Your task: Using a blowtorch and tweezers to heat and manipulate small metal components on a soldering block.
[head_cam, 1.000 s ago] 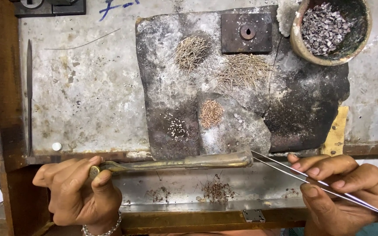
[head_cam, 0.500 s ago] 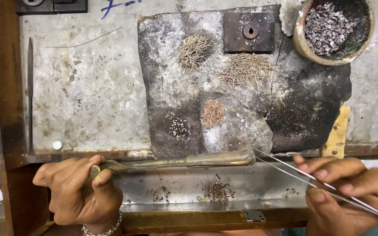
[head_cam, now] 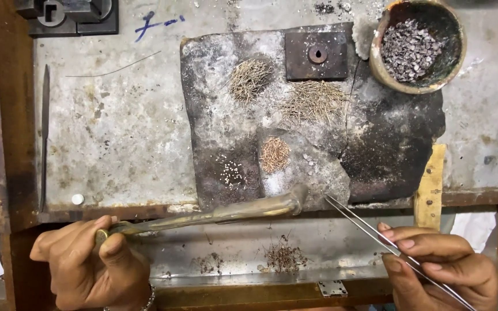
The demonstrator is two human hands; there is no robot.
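Partly cut off at the bottom edge, both hands show only their fingers and knuckles. The left hand (head_cam: 90, 268), at the lower left of the frame, has its fingers curled shut around the end of a long brass blowpipe (head_cam: 214, 214), whose bent tip lies at the lower edge of the charred block (head_cam: 214, 92) in the middle of the frame. The right hand (head_cam: 436, 270), at the lower right, pinches thin metal tweezers (head_cam: 370, 230) between thumb and forefingers; their rear end runs out of the frame, and whether the points hold anything is too small to tell. On the block lie three heaps of fine wire bits (head_cam: 312, 102), two pale ones above and a smaller coppery one below, plus a scatter of tiny pale beads (head_cam: 231, 171) and one dark square plate (head_cam: 316, 55) with a hole in it. A round clay bowl (head_cam: 378, 66) at the upper right holds grey flaky scraps. A shallow metal tray (head_cam: 214, 277) below the bench edge holds two small piles of debris. One slim file (head_cam: 44, 138) lies along the left side, and a dark metal fixture (head_cam: 70, 17) is cropped at the upper left.
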